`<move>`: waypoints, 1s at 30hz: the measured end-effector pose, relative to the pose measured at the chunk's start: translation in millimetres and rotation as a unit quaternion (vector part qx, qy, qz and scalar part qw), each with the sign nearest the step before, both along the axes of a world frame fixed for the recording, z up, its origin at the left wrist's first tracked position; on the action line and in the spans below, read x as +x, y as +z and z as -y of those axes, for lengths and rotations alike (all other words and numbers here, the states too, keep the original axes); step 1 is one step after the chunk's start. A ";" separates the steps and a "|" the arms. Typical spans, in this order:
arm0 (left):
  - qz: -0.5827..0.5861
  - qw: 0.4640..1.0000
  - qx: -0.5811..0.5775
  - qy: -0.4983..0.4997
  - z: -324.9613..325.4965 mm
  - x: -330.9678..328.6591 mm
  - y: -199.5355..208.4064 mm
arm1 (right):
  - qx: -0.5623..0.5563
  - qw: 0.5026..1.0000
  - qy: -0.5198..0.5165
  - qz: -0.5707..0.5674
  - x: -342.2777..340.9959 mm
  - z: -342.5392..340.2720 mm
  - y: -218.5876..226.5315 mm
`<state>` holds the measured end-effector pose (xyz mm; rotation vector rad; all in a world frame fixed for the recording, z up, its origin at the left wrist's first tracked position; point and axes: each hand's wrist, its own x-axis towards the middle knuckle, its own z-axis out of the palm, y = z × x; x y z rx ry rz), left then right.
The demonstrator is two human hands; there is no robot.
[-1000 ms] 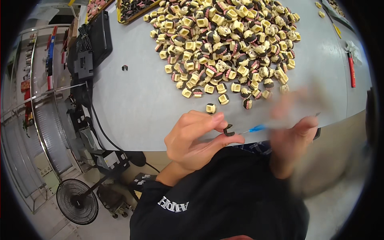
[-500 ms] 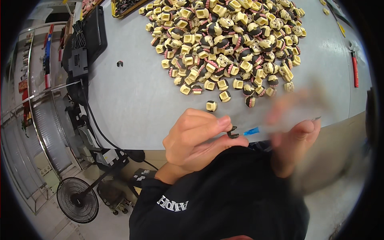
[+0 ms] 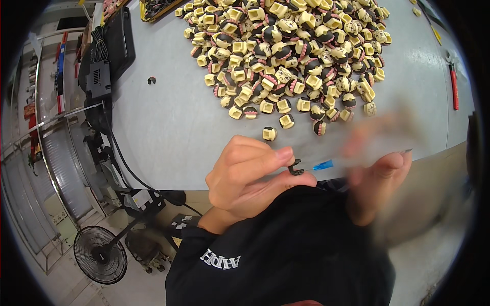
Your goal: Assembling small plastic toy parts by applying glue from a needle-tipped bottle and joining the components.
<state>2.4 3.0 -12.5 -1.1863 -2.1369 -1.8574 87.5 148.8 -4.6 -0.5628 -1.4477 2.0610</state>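
Between the thumb and fingers of my left hand is a small black curved piece, its open side turned to the right. My right hand grips a syringe with a blue needle hub; its clear barrel and the fingers around it are partly blurred. The thin needle points left at the black piece, and I cannot tell whether its tip touches. Beyond both hands lies a big heap of small cream, black and pink moulded heads, many with square hollows facing up.
One cream piece lies apart near my left hand. A tiny dark piece sits at the table's left. Red-handled tool at the right edge. A black case and a tray are at far left; a fan stands below.
The blue needle hub has shifted slightly right, away from the black piece, showing more of the needle. My left hand has hardly moved.
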 end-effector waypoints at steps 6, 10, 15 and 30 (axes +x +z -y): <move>0.004 1.000 -0.007 -0.002 -1.2 -0.1 1.5 | 0.001 1.000 -0.001 -0.015 1.3 -1.6 -4.8; 0.001 1.000 -0.018 -0.009 -1.2 -0.6 1.8 | 0.007 0.999 -0.002 -0.033 -0.9 0.5 -4.0; 0.003 1.000 -0.023 -0.010 -1.4 0.3 1.7 | 0.005 1.000 -0.002 -0.031 -1.1 1.7 -2.7; 0.015 0.999 0.016 -0.025 -3.1 -3.6 -1.3 | 0.036 0.997 -0.040 -0.063 3.0 -9.2 -9.8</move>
